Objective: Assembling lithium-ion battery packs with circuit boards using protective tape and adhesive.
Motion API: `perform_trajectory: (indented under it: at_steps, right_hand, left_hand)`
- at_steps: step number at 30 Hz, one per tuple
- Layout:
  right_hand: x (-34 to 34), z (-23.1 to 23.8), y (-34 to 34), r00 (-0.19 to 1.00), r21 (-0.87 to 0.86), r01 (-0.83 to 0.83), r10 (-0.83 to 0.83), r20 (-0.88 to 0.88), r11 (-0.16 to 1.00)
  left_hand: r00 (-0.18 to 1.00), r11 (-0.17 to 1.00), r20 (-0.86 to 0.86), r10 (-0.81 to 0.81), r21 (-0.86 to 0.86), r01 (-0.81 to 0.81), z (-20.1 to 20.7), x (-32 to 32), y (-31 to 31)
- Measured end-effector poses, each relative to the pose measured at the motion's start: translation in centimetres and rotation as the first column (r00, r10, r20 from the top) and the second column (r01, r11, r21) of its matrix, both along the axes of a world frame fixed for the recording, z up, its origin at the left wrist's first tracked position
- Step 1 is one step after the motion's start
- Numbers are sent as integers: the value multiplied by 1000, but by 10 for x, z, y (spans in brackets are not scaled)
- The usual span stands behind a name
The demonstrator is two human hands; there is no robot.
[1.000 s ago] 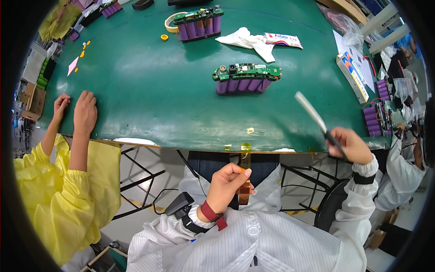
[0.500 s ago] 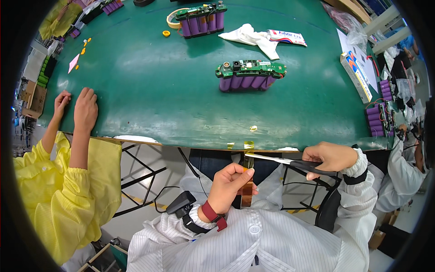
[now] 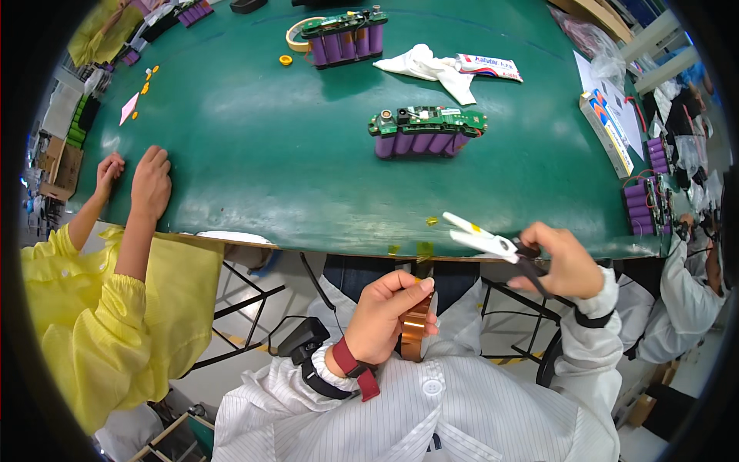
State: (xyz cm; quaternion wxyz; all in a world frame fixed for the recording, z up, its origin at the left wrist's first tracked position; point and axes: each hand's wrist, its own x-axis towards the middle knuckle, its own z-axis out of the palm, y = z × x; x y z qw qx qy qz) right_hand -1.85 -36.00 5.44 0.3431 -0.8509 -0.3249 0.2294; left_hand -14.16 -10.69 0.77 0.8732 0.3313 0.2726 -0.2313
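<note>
My left hand (image 3: 379,317) grips a roll of amber-brown tape (image 3: 413,333) in front of my body, thumb on top. In my right hand (image 3: 568,263) is a pair of scissors (image 3: 486,240) with white blades and black handles. The blades stand apart and point left over the table's front edge. Short strips of yellowish tape (image 3: 425,250) hang at that edge, just beyond the roll. A small yellow scrap (image 3: 431,221) lies near the blade tips. Farther in stands a purple battery pack (image 3: 423,145) topped with a green circuit board.
A second battery pack (image 3: 344,48) stands at the back beside a tape ring (image 3: 302,35). White cloth (image 3: 427,68) and a glue tube (image 3: 489,67) lie right of it. A carton (image 3: 606,132) and more packs (image 3: 645,205) line the right. At left rest a co-worker's hands (image 3: 150,183).
The scissors have moved away from the tape at the table edge, upward over the table, and their blades have parted. The tape strip no longer stretches from my left hand to the edge.
</note>
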Motion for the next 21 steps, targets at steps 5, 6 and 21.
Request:
perform_trajectory:
  at_steps: [5,6,21]
  right_hand:
    - [-14,-52,52,931,281,221,-288,226,934]
    - [-17,-60,66,901,331,296,-377,215,896]
    - [-18,-58,76,841,261,301,-384,382,917]
  left_hand:
    - [998,1000,-68,18,0,-18,12,6,1]
    - [998,1000,-67,10,6,-10,11,5,4]
    - [993,989,65,-101,117,93,40,0,21]
